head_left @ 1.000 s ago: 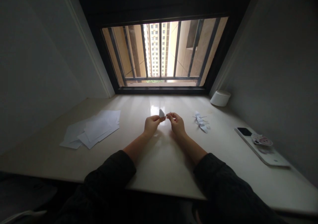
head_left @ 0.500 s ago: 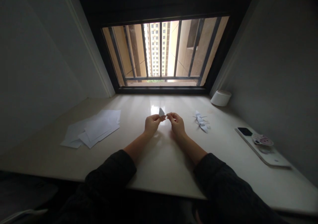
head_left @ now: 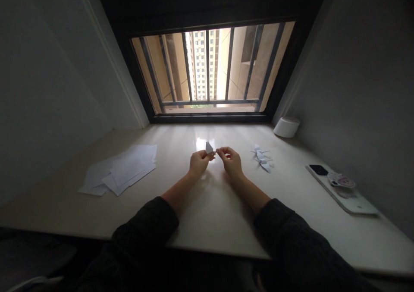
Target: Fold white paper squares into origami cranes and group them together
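Note:
A small folded piece of white paper [head_left: 209,147] rises from the grip of my left hand [head_left: 199,162], its pointed top upward above the tabletop. My right hand [head_left: 230,160] pinches at the lower right end of the same folded paper, thumb and fingertips together; the fingers hide most of that end. To the right lie several folded paper cranes [head_left: 262,158] in a short row. On the left, loose white paper sheets [head_left: 127,167] overlap in a spread pile.
The pale tabletop [head_left: 207,223] runs up to a dark-framed window [head_left: 210,118] with bars outside. A white rounded object [head_left: 286,127] stands at the back right corner. A white phone [head_left: 352,202] with a round decorated grip [head_left: 342,181] lies near the right wall.
The folded paper's tip has shifted slightly left and down. Both hands keep their grip almost in place, and the view has tilted a little.

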`<state>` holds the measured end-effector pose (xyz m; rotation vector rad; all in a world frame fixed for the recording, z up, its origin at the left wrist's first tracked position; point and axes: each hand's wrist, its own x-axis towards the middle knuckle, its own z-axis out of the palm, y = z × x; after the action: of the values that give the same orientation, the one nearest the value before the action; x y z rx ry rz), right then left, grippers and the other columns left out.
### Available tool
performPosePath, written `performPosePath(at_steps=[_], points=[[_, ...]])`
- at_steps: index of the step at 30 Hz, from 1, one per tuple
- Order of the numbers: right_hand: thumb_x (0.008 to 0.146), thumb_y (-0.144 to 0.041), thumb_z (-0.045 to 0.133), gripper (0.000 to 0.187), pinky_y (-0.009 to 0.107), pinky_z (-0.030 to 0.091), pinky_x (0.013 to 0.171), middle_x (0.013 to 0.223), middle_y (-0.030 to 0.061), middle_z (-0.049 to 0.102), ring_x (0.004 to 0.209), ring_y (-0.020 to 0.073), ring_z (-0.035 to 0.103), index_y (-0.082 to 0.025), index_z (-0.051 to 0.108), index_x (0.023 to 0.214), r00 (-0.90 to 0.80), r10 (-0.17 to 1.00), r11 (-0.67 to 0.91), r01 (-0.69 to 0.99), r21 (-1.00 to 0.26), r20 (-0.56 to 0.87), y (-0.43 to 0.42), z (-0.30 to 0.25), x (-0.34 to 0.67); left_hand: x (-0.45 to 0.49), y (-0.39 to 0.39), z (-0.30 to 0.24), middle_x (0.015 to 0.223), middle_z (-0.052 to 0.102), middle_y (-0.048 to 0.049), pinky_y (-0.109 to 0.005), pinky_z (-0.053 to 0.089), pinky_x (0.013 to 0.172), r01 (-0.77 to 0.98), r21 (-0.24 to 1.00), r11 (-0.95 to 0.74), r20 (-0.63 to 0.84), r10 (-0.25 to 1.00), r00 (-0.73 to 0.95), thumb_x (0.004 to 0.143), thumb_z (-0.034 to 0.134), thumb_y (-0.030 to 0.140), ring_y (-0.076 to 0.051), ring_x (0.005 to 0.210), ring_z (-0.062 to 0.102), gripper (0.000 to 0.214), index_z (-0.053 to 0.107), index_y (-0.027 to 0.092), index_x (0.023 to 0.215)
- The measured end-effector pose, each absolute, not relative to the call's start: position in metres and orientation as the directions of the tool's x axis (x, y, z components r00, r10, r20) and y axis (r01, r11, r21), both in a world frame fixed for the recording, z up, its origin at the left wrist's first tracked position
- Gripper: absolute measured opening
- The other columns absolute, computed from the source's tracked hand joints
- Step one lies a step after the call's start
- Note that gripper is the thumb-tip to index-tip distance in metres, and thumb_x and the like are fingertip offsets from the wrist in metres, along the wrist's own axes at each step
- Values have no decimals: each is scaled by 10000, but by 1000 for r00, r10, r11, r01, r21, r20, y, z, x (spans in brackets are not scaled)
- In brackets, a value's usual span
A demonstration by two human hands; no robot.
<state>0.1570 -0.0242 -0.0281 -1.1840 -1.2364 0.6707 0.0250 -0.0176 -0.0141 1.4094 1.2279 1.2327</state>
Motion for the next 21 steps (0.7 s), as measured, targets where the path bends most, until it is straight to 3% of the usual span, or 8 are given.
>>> performPosePath(at_steps=[7, 12, 21], points=[[762, -470, 592, 278, 315, 428, 683, 827, 45, 679, 770, 193, 585, -206, 669, 798, 154, 910, 330, 292, -898, 385, -16, -25, 172, 21, -15, -18, 704, 702, -76, -267, 440, 613, 154, 977, -147, 154, 987, -33, 691, 644, 483, -179, 682, 643, 359, 714, 139, 768], [777, -395, 617, 286, 331, 447, 719, 859, 33, 676, 790, 195, 574, -251, 650, 1021, 54, 851, 468, 374, -801, 522, -20, -16, 181, 18, -14, -18, 717, 707, -78, -273, 450, 639, 188, 970, -156, 160, 987, -6, 738, 602, 481, -183, 700, 655, 361, 717, 147, 814], [789, -357, 622, 162, 345, 445, 726, 877, 38, 691, 818, 207, 579, -247, 656, 903, 2, 809, 528, 438, -728, 588, -19, -16, 184, 17, -14, -19, 723, 710, -77, -259, 440, 616, 259, 950, -173, 171, 985, 27, 749, 594, 492, -171, 672, 646, 364, 698, 144, 734]])
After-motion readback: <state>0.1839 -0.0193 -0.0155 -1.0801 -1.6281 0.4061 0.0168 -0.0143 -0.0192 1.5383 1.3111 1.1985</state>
